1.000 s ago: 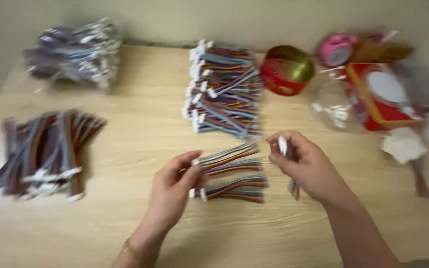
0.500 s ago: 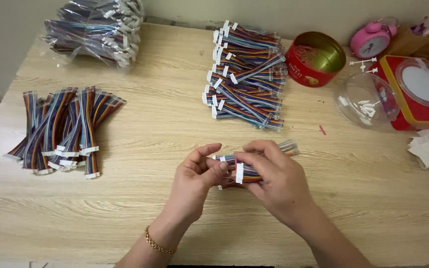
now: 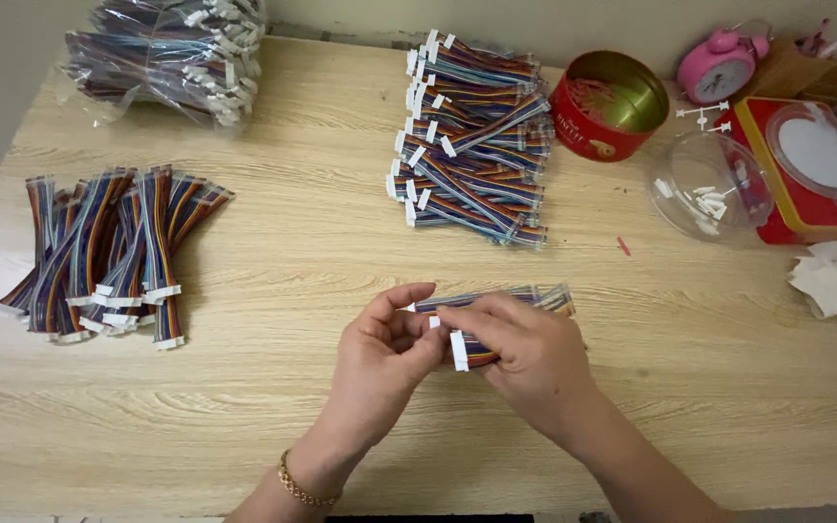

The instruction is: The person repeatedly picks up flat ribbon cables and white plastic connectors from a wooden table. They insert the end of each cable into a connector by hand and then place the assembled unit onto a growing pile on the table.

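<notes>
My left hand (image 3: pixel 380 353) and my right hand (image 3: pixel 520 353) meet at the middle of the wooden table (image 3: pixel 273 416). Between them they hold a small bundle of rainbow ribbon cables (image 3: pixel 496 300) with white connectors. My left fingers pinch the bundle's left end. My right hand covers its middle, with a white connector (image 3: pixel 458 351) sticking out under the fingers. The bundle's far end lies on the table to the right.
A stack of bundled cables (image 3: pixel 472 145) lies behind the hands, loose cables (image 3: pixel 108 252) at left, a bagged heap (image 3: pixel 171 53) at back left. At right stand a red tin (image 3: pixel 612 102), a clear tub with white parts (image 3: pixel 709 184), a pink clock (image 3: pixel 719 63), a red box (image 3: pixel 811 169) and crumpled paper (image 3: pixel 835 276).
A second ago my hands were apart, the right one holding a white piece. They came together over the cable bundle, and now grip it close together.
</notes>
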